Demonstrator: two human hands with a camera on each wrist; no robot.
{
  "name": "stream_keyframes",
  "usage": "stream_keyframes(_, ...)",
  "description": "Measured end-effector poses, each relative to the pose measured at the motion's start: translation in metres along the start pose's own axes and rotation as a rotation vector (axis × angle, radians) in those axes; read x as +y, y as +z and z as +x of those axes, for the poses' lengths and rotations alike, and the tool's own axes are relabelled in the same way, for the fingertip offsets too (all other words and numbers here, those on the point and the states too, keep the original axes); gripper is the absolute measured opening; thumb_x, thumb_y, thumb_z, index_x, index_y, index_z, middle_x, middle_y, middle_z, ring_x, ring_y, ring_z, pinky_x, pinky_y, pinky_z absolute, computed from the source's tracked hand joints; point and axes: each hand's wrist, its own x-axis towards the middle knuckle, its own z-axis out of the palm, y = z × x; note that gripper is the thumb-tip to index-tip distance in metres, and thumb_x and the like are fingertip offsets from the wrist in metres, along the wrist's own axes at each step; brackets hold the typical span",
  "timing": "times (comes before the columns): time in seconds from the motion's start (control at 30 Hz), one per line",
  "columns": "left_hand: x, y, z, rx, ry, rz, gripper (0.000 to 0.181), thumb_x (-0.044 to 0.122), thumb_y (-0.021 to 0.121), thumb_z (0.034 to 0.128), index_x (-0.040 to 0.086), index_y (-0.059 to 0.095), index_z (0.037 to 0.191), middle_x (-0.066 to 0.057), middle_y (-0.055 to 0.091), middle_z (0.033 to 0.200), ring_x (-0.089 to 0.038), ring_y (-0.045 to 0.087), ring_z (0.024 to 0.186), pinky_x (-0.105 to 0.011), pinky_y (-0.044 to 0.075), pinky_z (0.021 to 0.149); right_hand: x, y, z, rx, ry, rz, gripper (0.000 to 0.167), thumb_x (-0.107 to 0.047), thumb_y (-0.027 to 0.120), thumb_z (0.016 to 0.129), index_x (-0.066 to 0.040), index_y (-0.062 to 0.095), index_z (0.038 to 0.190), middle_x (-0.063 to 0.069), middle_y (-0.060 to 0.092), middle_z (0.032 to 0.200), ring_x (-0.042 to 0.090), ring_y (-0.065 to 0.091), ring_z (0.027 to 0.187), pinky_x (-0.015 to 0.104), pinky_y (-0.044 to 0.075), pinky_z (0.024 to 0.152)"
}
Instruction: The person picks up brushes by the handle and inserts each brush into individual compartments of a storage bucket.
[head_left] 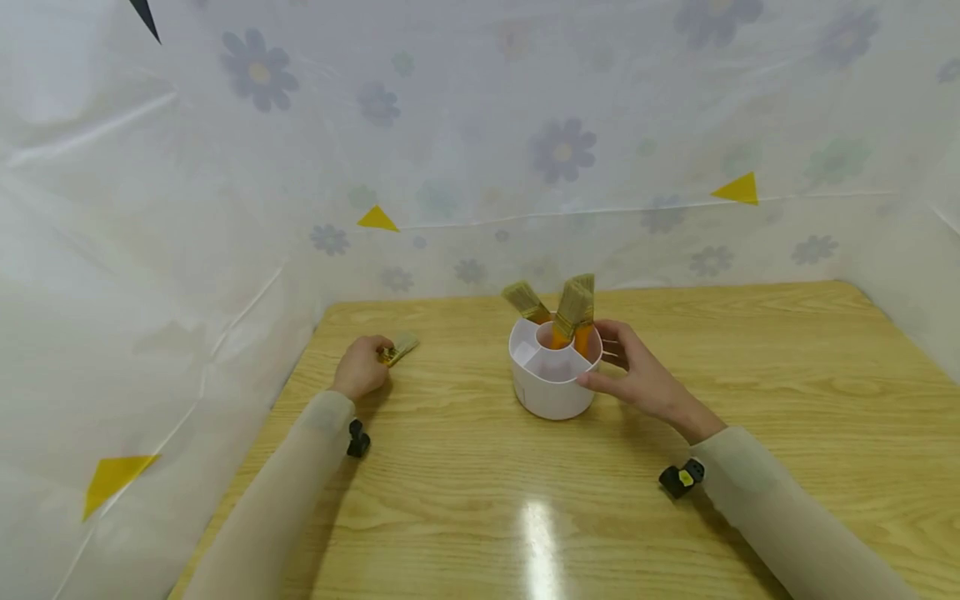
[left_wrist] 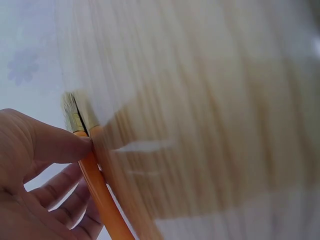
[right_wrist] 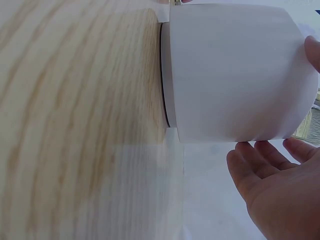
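My left hand point(head_left: 363, 367) pinches a paintbrush point(head_left: 402, 347) at the left of the table. In the left wrist view the thumb presses the brush's orange handle point(left_wrist: 102, 195), close below the pale bristles point(left_wrist: 71, 111). A white divided holder point(head_left: 557, 397) stands upright on the table near the middle. My right hand point(head_left: 641, 379) holds it at its right side, with the thumb at the near rim and the fingers round the far side. Three orange-handled paintbrushes point(head_left: 573, 304) stand in the holder, bristles up; one leans left. The right wrist view shows the holder's smooth wall point(right_wrist: 235, 75).
The wood-grain table point(head_left: 450, 492) carries a bright light reflection near its front. Behind and to the left hangs a white sheet point(head_left: 465, 125) printed with flowers. Yellow tape pieces point(head_left: 738, 190) are stuck along it.
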Motion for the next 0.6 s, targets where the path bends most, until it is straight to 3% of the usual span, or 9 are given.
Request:
stream_keyframes(0.2,-0.0010,-0.0016,0.0012,-0.008,0.011,-0.003,0.055,-0.011,0.051,0.0777,0.003,0.055,0.131,-0.023,0.053,0.128,-0.039,0.053,0.111,-0.042,0.043,0.073,-0.0009,-0.0003,-0.0005,0.001,0.004,0.001,0.079,-0.022,0.073,0.085,-0.014,0.025,0.148,0.010,0.032,0.146,0.035,0.035,0.132,0.058,0.029,0.106)
stream_keyframes(0.47,0.0038,-0.0046,0.0030,-0.036,0.001,0.023,0.051,0.014,0.066,0.0870,-0.003,0.051,0.133,-0.023,0.056,0.124,-0.037,0.055,0.108,-0.050,0.047,0.087,-0.0006,-0.0008,-0.0004,-0.003,-0.001,0.009,0.079,-0.020,0.073,0.086,-0.014,0.025,0.148,0.011,0.032,0.147,0.036,0.035,0.132,0.058,0.028,0.106)
stream_keyframes(0.6,0.0039,-0.0042,0.0034,-0.042,-0.001,0.055,0.053,0.016,0.067,0.0877,-0.005,0.050,0.133,-0.023,0.058,0.122,-0.036,0.057,0.107,-0.049,0.047,0.087,-0.0005,0.0004,-0.0010,-0.007,0.002,0.012,0.079,-0.021,0.073,0.086,-0.013,0.024,0.148,0.011,0.032,0.147,0.036,0.034,0.133,0.058,0.028,0.106)
